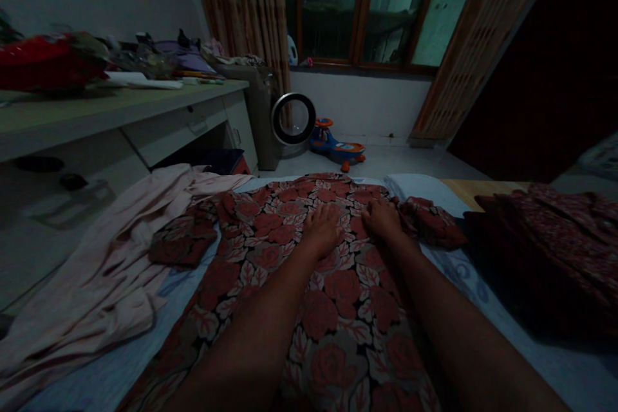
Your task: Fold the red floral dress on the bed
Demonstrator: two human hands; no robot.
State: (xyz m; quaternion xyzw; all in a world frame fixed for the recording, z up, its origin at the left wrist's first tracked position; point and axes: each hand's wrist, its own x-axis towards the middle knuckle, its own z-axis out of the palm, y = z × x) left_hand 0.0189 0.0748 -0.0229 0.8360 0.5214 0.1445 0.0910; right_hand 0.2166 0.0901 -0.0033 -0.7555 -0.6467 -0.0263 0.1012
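In the head view we have both palms down on a red rose-print garment with pale leaves on a dark ground, spread flat along the middle of the light blue bed sheet and running from the near edge to the far end of the bed. Our left hand lies open with fingers splayed flat on the cloth, gripping nothing; our right hand sits just beside it, fingers curled down onto the fabric near the far right shoulder, and we cannot tell whether it pinches a fold. The garment looks thin and soft, mostly smooth under our arms, with its left sleeve lying out flat and its right sleeve bunched. We judge that pressing unevenly could drag the cloth and set new creases, and the crumpled right sleeve could get caught underneath. A rumpled pale pink garment touches the left sleeve and could tangle with it. A dark red patterned heap lies at the right; a cluttered pale green desk stands far left.
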